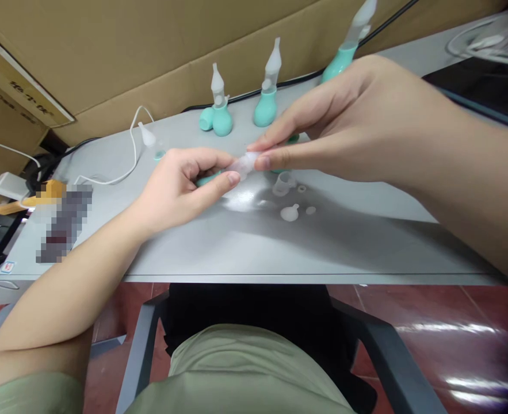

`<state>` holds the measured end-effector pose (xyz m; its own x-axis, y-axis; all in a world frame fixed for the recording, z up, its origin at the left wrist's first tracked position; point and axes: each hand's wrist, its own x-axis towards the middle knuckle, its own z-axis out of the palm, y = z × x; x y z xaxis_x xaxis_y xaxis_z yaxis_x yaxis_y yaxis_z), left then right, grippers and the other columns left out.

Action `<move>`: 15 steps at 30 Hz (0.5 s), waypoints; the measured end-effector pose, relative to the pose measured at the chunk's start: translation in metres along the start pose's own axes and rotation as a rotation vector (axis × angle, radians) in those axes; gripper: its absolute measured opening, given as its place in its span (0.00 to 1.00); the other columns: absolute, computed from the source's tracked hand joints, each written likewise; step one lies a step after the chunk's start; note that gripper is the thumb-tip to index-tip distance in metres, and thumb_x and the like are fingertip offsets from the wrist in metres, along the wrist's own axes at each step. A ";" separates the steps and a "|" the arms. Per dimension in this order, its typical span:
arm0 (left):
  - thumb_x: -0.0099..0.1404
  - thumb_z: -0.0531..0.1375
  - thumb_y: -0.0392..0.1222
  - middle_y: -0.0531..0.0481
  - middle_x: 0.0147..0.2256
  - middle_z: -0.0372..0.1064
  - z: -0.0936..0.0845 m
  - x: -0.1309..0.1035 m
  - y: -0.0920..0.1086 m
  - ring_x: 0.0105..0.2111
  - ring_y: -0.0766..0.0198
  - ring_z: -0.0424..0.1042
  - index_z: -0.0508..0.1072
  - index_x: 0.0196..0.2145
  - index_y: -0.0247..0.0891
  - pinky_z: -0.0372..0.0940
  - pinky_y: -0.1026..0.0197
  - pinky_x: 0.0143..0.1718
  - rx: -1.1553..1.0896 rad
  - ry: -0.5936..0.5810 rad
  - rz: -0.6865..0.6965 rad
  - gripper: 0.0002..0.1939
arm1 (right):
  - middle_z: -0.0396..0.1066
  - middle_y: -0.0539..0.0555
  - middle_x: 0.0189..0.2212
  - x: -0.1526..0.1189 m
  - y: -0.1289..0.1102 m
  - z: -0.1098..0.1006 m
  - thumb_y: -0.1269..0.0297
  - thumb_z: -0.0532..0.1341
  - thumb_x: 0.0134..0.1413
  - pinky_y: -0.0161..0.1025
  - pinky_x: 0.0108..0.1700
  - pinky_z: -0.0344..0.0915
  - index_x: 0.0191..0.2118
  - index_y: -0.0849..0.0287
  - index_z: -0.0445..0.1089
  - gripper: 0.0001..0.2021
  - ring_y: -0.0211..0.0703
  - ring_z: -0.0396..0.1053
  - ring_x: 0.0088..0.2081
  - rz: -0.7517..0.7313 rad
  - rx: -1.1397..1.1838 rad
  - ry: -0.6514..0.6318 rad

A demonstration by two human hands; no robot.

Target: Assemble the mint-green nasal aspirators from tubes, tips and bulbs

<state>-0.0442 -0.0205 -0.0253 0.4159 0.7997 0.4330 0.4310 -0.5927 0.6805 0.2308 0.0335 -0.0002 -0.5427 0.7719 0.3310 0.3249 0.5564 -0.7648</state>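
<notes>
Above the middle of the grey table, both hands grip one small translucent plastic tube (242, 165). My left hand (188, 181) is closed around its left part, thumb along the near side. With thumb and forefinger, my right hand (309, 129) pinches its right end. Just below lie loose pieces: a clear cup (283, 183), a small ring (301, 188), a round white flap with a tab (290, 213) and a small white disc (310, 210). Some turquoise parts are mostly hidden behind the hands.
Assembled turquoise bulb aspirators with white tips stand along the back: one (222, 115), another (266, 103) and a third (342, 57). A white nozzle (147, 135) lies left by a white cable (128, 164). Cardboard (141, 52) walls the back; a dark device (487, 89) sits right.
</notes>
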 end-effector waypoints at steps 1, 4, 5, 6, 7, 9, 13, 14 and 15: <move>0.82 0.72 0.46 0.51 0.37 0.86 0.000 -0.001 0.000 0.35 0.65 0.76 0.94 0.47 0.40 0.69 0.61 0.37 0.013 -0.006 0.008 0.10 | 0.88 0.48 0.39 0.000 -0.001 0.000 0.53 0.82 0.64 0.44 0.48 0.79 0.42 0.47 0.93 0.07 0.45 0.84 0.44 0.001 0.000 -0.016; 0.81 0.70 0.44 0.51 0.33 0.81 -0.001 -0.002 0.000 0.31 0.66 0.68 0.93 0.42 0.39 0.63 0.60 0.32 0.061 -0.021 0.033 0.11 | 0.87 0.48 0.38 0.000 -0.003 0.000 0.49 0.82 0.63 0.46 0.47 0.78 0.41 0.47 0.92 0.09 0.46 0.84 0.43 0.032 -0.034 -0.035; 0.81 0.70 0.43 0.51 0.32 0.79 -0.001 -0.002 0.000 0.30 0.66 0.66 0.92 0.41 0.39 0.62 0.59 0.32 0.078 -0.022 0.045 0.11 | 0.86 0.48 0.38 0.000 -0.003 0.000 0.48 0.82 0.64 0.46 0.46 0.78 0.41 0.47 0.92 0.10 0.46 0.83 0.43 0.038 -0.048 -0.031; 0.80 0.70 0.43 0.51 0.31 0.78 -0.001 -0.002 0.001 0.30 0.66 0.65 0.91 0.40 0.38 0.61 0.59 0.32 0.094 -0.024 0.056 0.12 | 0.86 0.48 0.38 -0.001 -0.003 0.001 0.48 0.81 0.64 0.46 0.46 0.77 0.41 0.47 0.92 0.10 0.45 0.83 0.42 0.038 -0.059 -0.027; 0.80 0.70 0.43 0.51 0.31 0.77 -0.001 -0.001 0.002 0.30 0.66 0.65 0.91 0.39 0.38 0.62 0.59 0.32 0.109 -0.025 0.063 0.12 | 0.86 0.48 0.38 -0.001 -0.003 0.001 0.49 0.81 0.64 0.47 0.46 0.77 0.41 0.47 0.92 0.10 0.45 0.82 0.42 0.030 -0.063 -0.025; 0.79 0.70 0.43 0.50 0.31 0.77 -0.001 0.000 0.003 0.31 0.65 0.66 0.91 0.40 0.38 0.64 0.59 0.33 0.127 -0.023 0.069 0.11 | 0.86 0.48 0.38 -0.002 -0.004 0.001 0.50 0.78 0.65 0.48 0.47 0.76 0.41 0.47 0.92 0.08 0.45 0.82 0.42 -0.004 -0.056 -0.034; 0.79 0.70 0.42 0.50 0.30 0.77 -0.002 0.001 0.002 0.30 0.65 0.66 0.90 0.39 0.37 0.62 0.58 0.33 0.148 -0.037 0.086 0.11 | 0.85 0.49 0.37 -0.005 -0.003 0.004 0.49 0.75 0.64 0.49 0.49 0.78 0.40 0.47 0.92 0.10 0.46 0.81 0.41 -0.066 -0.045 -0.048; 0.80 0.69 0.42 0.49 0.31 0.78 -0.002 0.001 0.001 0.30 0.65 0.66 0.90 0.40 0.38 0.63 0.58 0.32 0.155 -0.045 0.097 0.11 | 0.85 0.49 0.37 -0.006 -0.003 0.004 0.48 0.75 0.65 0.49 0.50 0.79 0.41 0.47 0.92 0.11 0.46 0.82 0.41 -0.075 -0.055 -0.044; 0.80 0.69 0.42 0.49 0.32 0.79 -0.002 0.001 0.000 0.30 0.64 0.67 0.90 0.41 0.38 0.63 0.58 0.33 0.162 -0.049 0.106 0.10 | 0.85 0.49 0.38 -0.006 -0.002 0.005 0.47 0.74 0.66 0.49 0.51 0.80 0.41 0.47 0.92 0.12 0.46 0.82 0.42 -0.079 -0.069 -0.036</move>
<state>-0.0460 -0.0196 -0.0237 0.5029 0.7283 0.4655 0.5041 -0.6846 0.5266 0.2294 0.0259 -0.0033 -0.5957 0.7140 0.3679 0.3318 0.6359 -0.6968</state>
